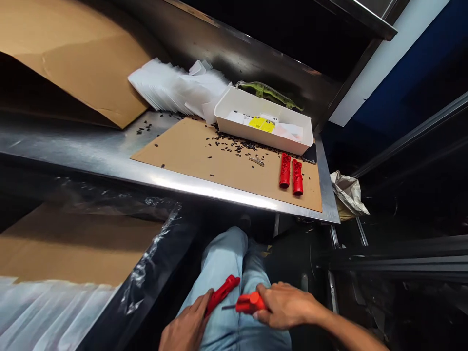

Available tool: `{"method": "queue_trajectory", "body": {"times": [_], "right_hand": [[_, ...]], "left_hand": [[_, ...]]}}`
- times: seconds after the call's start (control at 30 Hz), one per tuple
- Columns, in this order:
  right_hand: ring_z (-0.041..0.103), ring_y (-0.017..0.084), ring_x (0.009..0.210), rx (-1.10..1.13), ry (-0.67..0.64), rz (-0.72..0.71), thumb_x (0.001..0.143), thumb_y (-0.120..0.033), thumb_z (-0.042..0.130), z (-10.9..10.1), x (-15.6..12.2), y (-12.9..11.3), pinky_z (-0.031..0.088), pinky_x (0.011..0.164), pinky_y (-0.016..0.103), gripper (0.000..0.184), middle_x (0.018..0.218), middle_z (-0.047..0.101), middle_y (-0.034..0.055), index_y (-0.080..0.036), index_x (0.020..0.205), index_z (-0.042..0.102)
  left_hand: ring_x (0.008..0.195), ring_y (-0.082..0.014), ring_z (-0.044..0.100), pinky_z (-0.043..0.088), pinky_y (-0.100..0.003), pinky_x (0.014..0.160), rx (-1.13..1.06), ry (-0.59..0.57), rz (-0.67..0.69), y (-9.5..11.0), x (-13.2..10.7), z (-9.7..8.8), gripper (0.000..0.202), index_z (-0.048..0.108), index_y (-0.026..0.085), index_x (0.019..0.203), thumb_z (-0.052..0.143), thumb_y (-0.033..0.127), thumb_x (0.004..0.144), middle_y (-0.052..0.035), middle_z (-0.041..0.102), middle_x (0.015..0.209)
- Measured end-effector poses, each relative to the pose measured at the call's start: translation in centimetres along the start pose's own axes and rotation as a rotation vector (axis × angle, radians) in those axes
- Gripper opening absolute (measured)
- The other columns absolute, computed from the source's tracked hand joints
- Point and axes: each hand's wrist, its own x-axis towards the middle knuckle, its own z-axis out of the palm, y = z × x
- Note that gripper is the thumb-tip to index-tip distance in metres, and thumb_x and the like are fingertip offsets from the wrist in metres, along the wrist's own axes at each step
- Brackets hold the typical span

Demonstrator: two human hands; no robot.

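Note:
Low over my lap, my left hand is closed around a slim red plastic piece, its far end sticking out past my fingers. My right hand grips a red tool with a thin metal shaft. The shaft points left toward the plastic piece, and a small gap seems to lie between them. On the bench, two red molded plastic pieces lie side by side on a flat cardboard sheet. Many small black bits are scattered there, close to a small metal nail clipper.
A white tray with papers and a yellow label stands at the back of the metal bench. White sheets or sleeves are stacked beside it. An open cardboard box is at left; a plastic-lined box sits below.

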Motion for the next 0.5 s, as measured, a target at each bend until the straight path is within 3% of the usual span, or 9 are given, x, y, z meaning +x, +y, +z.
{"method": "queue_trajectory", "body": {"times": [0.1,0.2,0.27,0.33,0.43,0.5], "right_hand": [[0.068,0.039,0.106,0.005,0.03,0.001,0.093,-0.041,0.043,0.0,-1.3,-0.9,0.052,0.087,0.05,0.046,0.11,0.072,0.0226,-0.011,0.126,0.054],[0.067,0.04,0.107,0.016,0.034,-0.043,0.093,-0.04,0.043,0.2,-2.7,-1.9,0.051,0.089,0.05,0.045,0.11,0.071,0.0235,-0.011,0.126,0.054],[0.068,0.038,0.104,0.03,0.004,-0.112,0.091,-0.045,0.049,0.5,-3.1,-2.3,0.053,0.087,0.047,0.045,0.107,0.072,0.0204,-0.014,0.122,0.056],[0.068,0.04,0.104,0.021,0.035,-0.072,0.092,-0.041,0.046,0.7,-2.8,-2.3,0.052,0.087,0.049,0.045,0.108,0.071,0.0231,-0.011,0.125,0.055],[0.068,0.041,0.103,-0.002,0.096,0.055,0.094,-0.035,0.041,0.9,-2.5,-1.9,0.05,0.084,0.051,0.046,0.111,0.07,0.0263,-0.008,0.129,0.052],[0.068,0.037,0.099,0.031,0.069,0.02,0.091,-0.046,0.049,0.6,-3.2,-1.2,0.051,0.08,0.043,0.047,0.106,0.073,0.0181,-0.016,0.125,0.057]], "left_hand": [[0.118,-0.0364,0.058,0.048,-0.046,0.098,-0.307,0.027,-0.137,-0.3,0.9,0.0,0.045,0.065,0.025,0.119,0.06,0.038,0.076,-0.0101,0.066,0.129],[0.085,-0.0246,0.067,0.058,-0.035,0.069,-0.68,-0.052,-0.361,0.0,2.0,-1.0,0.03,0.067,0.016,0.105,0.06,0.036,0.084,-0.0136,0.07,0.107],[0.06,-0.013,0.061,0.052,-0.023,0.049,-0.924,-0.152,-0.519,0.5,2.4,-1.9,0.023,0.065,0.011,0.095,0.055,0.031,0.093,-0.0101,0.069,0.09],[0.049,-0.0063,0.053,0.045,-0.015,0.04,-1.123,-0.227,-0.635,1.2,2.3,-2.5,0.024,0.064,0.007,0.09,0.05,0.025,0.098,-0.0071,0.066,0.081],[0.042,-0.0034,0.048,0.04,-0.011,0.036,-1.32,-0.239,-0.727,2.1,1.8,-2.8,0.028,0.062,0.005,0.089,0.044,0.023,0.1,-0.0065,0.062,0.073],[0.039,-0.0046,0.047,0.04,-0.01,0.033,-1.372,-0.229,-0.754,2.0,1.5,-2.6,0.025,0.062,0.008,0.088,0.046,0.025,0.098,-0.0041,0.058,0.063]]}}
